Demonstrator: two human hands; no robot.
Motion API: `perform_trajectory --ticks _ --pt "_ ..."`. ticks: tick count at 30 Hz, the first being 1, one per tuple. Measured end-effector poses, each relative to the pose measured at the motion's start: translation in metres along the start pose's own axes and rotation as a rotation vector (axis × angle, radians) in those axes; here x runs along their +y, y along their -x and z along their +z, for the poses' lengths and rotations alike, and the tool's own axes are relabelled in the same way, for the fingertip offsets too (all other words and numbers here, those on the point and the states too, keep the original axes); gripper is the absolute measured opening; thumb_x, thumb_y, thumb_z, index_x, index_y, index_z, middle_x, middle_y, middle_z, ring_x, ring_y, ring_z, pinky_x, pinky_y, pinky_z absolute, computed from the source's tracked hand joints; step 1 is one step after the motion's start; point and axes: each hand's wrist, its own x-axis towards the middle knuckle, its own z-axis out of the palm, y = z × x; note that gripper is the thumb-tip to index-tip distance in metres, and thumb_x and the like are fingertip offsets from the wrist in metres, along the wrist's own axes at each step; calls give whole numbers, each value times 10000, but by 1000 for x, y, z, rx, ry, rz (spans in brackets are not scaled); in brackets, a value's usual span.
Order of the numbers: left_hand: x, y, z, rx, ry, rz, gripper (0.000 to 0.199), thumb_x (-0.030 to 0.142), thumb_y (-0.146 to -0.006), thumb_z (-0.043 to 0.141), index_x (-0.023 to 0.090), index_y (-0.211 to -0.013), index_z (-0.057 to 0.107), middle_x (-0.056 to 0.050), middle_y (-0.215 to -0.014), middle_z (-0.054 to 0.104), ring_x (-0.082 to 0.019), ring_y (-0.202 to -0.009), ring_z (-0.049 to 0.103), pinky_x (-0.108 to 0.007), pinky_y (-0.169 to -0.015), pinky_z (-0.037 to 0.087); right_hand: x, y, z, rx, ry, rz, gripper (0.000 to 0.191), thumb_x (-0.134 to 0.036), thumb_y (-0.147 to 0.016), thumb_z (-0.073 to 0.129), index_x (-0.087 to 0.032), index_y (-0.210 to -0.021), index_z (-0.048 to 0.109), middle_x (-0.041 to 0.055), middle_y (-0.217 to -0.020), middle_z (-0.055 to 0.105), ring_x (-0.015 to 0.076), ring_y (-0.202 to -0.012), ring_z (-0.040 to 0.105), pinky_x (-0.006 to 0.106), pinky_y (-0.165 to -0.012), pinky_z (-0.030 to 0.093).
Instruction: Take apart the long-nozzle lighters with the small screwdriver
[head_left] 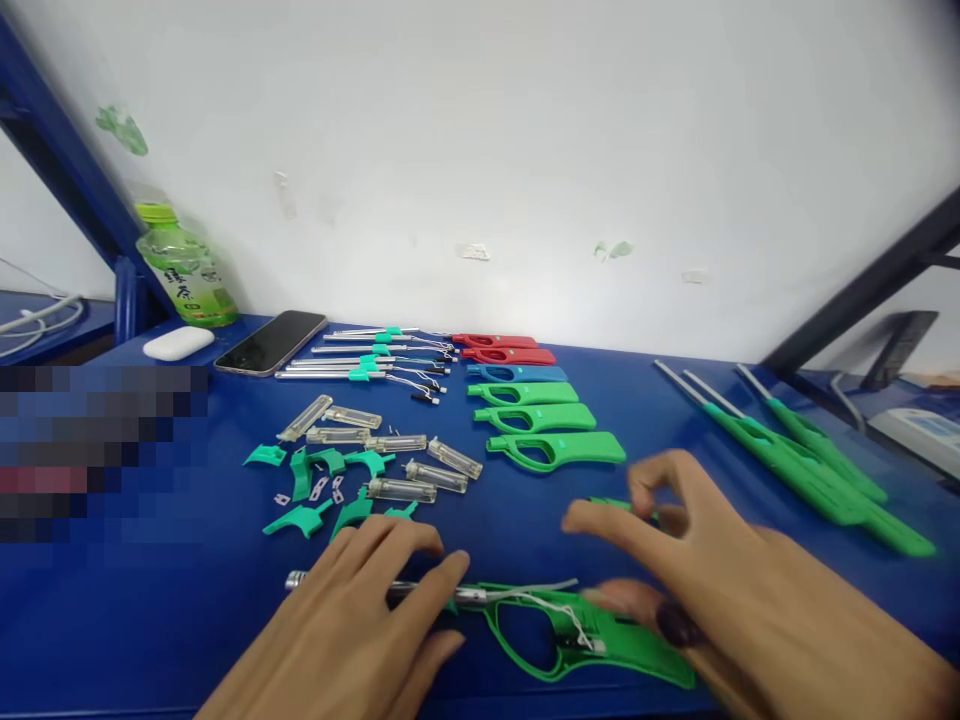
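My left hand [360, 620] lies over a metal lighter tube [471, 597] with its fingers curled round it, near the bottom of the view. Wires run from this tube into an open green lighter shell half [525, 665], which lies hollow side up. Over the shell's right end is my right hand [705, 550], with bent fingers and some blur. A small green plastic part [609, 503] shows between its fingers, mostly hidden. Left of the shells lie clear fuel tanks [401, 490] and teal triggers [300, 518], several of each.
Behind are wired metal tubes [330, 374] and a row of red, blue and green shell halves [559, 450]. Several assembled green lighters [795, 460] lie at right. A phone [271, 342], a white case [178, 344] and a bottle [184, 265] stand back left, by the white wall.
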Motion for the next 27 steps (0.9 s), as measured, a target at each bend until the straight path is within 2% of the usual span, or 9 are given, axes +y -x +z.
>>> perform_trajectory --ticks 3,5,9,11,15,18,23,27 --pt "3 -5 9 -25 60 -10 351 189 -1110 349 297 -1138 681 14 -1088 729 -169 -938 695 -304 -844 519 12 33 20 43 -11 16 380 -558 -970 675 -341 -1280 651 64 -1127 614 106 -450 601 268 -393 508" --pt "0 -4 11 -55 96 -16 379 183 -1118 325 307 -1120 683 18 -1057 720 -156 -892 689 -289 -828 516 14 43 30 63 -60 7 385 -613 -998 606 -316 -1239 647 68 -1115 632 116 -417 604 279 -354 509" --pt "-6 5 8 -121 88 -16 338 196 -1101 391 313 -1260 665 -10 -1169 704 -137 -935 714 -216 -785 545 9 48 36 -37 -176 48 207 -442 -1062 562 -312 -1192 657 42 -1115 688 127 -514 690 236 -434 559" --pt "-5 6 4 -108 57 12 371 159 -1082 383 305 -1306 641 -21 -1224 693 -119 -970 732 -177 -741 549 6 50 36 -19 -188 75 209 -410 -1060 577 -315 -1224 666 39 -1133 709 132 -561 712 222 -458 563" --pt "2 -7 1 48 9 83 298 172 -1090 361 261 -1229 609 -29 -1124 711 -112 -817 736 -212 -644 546 2 54 40 22 -189 89 255 -408 -1069 565 -315 -1279 676 44 -1150 723 135 -587 722 215 -469 565" --pt "10 -18 3 120 -18 89 286 159 -1066 395 244 -1254 594 -36 -1109 718 -118 -809 740 -228 -649 549 1 54 41 17 -188 96 260 -411 -1072 559 -311 -1279 682 46 -1147 726 141 -614 736 217 -496 586" --pt "17 -26 7 51 62 66 219 167 -1071 416 261 -1152 596 -11 -1001 731 -124 -754 734 -234 -577 528 -1 55 41 1 -177 105 261 -388 -1080 553 -299 -1295 670 61 -1189 728 148 -668 765 233 -583 638" --pt "20 -31 7 22 121 46 197 125 -1047 427 260 -1054 571 2 -922 721 -126 -712 724 -235 -532 502 -1 54 44 10 -177 94 262 -414 -1094 526 -296 -1281 665 61 -1161 734 149 -638 773 231 -552 637"
